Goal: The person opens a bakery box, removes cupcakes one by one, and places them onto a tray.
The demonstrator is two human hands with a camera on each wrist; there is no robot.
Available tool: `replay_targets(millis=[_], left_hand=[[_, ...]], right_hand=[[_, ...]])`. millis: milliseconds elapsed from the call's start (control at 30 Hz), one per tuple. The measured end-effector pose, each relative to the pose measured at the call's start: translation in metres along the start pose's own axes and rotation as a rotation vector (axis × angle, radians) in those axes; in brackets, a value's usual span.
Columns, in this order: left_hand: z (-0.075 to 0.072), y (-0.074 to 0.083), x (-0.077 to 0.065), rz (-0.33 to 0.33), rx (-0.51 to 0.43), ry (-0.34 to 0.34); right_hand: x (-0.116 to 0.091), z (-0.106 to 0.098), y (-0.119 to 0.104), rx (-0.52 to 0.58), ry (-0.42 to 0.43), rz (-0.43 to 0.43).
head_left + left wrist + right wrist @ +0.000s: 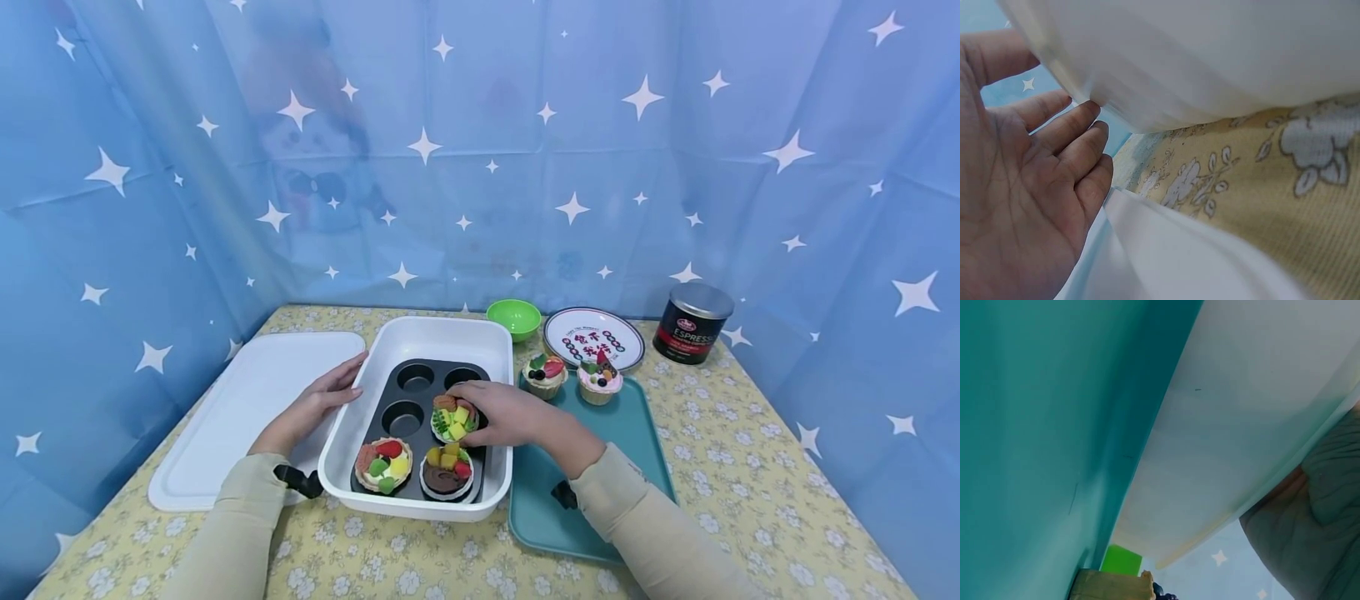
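Observation:
A deep white box [442, 333] holds a dark muffin tin [390, 383]. My right hand [510, 410] reaches over the box's right wall and grips a toy fruit tart [454, 417] topped with yellow cubes and green pieces, at the tin's right middle cup. In the front row sit a fruit tart [383, 466] with strawberry and green leaves, and a chocolate tart [447, 472]. Three cups show bare, one partly behind the hand. My left hand [322, 396], fingers extended, touches the box's left side; its palm [1029, 187] faces the box wall [1166, 62].
A white lid [247, 400] lies left of the box. To the right, a teal tray [555, 508] carries two toy cupcakes [543, 377] at its far end. Behind stand a green bowl [513, 317], a patterned plate [630, 333] and an espresso can [692, 325].

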State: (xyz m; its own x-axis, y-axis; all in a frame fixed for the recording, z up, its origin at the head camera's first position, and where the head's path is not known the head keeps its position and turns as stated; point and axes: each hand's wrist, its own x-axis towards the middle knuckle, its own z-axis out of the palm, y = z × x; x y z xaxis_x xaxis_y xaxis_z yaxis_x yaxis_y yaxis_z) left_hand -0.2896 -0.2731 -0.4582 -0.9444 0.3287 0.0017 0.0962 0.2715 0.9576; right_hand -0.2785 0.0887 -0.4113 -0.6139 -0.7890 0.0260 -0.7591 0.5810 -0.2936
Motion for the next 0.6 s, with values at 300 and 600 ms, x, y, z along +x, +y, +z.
replay_targets(millis=[300,600], left_hand=[[-0.0005,-0.0005,0.0025,0.002,0.003,-0.002],[-0.0006,-0.0011,0.0006,-0.002,0.018,0.002]], right_hand=[[-0.0007,-0.0037,-0.0024,-0.028,0.014,-0.033],[-0.0019,-0.0049,-0.0041,-0.052,0.025,-0.037]])
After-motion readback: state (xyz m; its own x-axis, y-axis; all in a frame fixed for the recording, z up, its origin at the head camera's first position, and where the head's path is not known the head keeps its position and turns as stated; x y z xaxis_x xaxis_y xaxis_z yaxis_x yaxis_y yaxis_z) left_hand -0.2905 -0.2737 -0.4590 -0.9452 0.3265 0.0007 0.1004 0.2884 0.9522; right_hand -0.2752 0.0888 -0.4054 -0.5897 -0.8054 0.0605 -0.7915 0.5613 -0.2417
